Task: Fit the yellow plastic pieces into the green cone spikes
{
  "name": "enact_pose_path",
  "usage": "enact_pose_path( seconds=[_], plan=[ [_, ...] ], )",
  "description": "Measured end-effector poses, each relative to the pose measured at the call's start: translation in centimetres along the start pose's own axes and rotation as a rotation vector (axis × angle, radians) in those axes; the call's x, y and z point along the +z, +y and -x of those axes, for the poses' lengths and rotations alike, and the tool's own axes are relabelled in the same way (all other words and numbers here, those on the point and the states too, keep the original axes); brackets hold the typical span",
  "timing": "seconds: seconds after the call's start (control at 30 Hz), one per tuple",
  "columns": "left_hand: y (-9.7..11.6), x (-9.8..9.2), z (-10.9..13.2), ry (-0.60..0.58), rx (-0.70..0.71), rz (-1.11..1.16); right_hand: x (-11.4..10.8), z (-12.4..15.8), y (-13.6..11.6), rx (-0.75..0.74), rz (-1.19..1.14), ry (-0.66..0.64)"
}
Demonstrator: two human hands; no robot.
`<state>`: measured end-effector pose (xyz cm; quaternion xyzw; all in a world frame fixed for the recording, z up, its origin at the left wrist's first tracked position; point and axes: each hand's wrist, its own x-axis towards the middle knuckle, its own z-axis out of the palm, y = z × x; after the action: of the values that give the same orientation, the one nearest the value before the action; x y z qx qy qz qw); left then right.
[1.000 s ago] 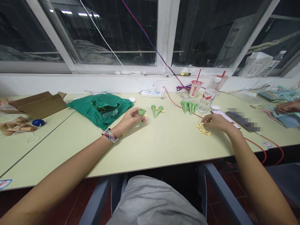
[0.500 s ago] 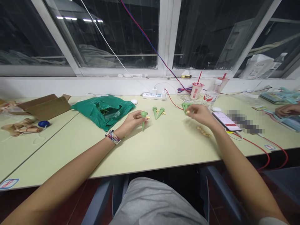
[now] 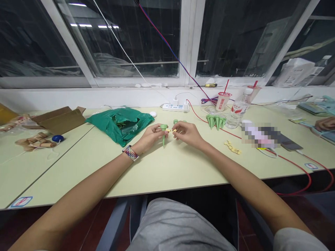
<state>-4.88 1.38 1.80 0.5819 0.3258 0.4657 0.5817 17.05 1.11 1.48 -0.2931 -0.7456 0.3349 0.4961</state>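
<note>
My left hand is closed on a green plant watering spike, its tip pointing down and a small yellow valve sticking out to the right. Close beside it, my right hand pinches a small yellow piece by the valve's outer end; whether the two touch I cannot tell. Behind my right hand are green spike tops, mostly hidden. Several more green spikes lie together at the back right. A pile of small yellow pieces lies to the right of my right forearm.
A torn green plastic bag and a cardboard box lie on the left. A power strip, a water bottle and a cup stand at the back. A red cable runs along the right. Another person's hand is far right.
My right hand has moved left from the green spikes at the right to beside my left hand, with a small yellow piece in its fingers. My left hand keeps its spike.
</note>
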Motion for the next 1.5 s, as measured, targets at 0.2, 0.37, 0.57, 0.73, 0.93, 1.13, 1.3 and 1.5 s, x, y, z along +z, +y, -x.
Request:
enact_pose_path(
  seconds=[0.2,0.37,0.57,0.73,0.93,1.13,1.3,1.5],
  plan=[
    [-0.3,-0.1,0.0,-0.011,-0.008,0.015,-0.6,0.3,0.4,-0.071,0.176,0.034],
    [-0.5,-0.3,0.0,-0.011,-0.015,0.009,-0.6,0.3,0.6,-0.176,0.33,0.006],
    [-0.3,0.3,0.3,-0.061,0.023,-0.065,0.1,0.9,0.1,-0.085,0.291,-0.037],
    [-0.3,0.6,0.3,-0.011,0.031,-0.037,0.2,1.2,-0.1,-0.096,0.241,-0.038],
    [0.1,0.7,0.4,-0.039,0.036,-0.07,0.3,1.2,0.0,-0.15,0.318,-0.005],
    [0.0,0.7,0.4,-0.034,0.055,-0.124,0.2,1.3,-0.4,0.038,0.345,-0.083],
    [-0.2,0.5,0.3,-0.03,0.051,-0.11,0.2,1.4,-0.6,0.012,0.356,-0.035],
    [0.1,0.7,0.4,-0.029,0.041,-0.123,0.0,1.5,-0.7,-0.072,0.508,-0.081]
  ],
)
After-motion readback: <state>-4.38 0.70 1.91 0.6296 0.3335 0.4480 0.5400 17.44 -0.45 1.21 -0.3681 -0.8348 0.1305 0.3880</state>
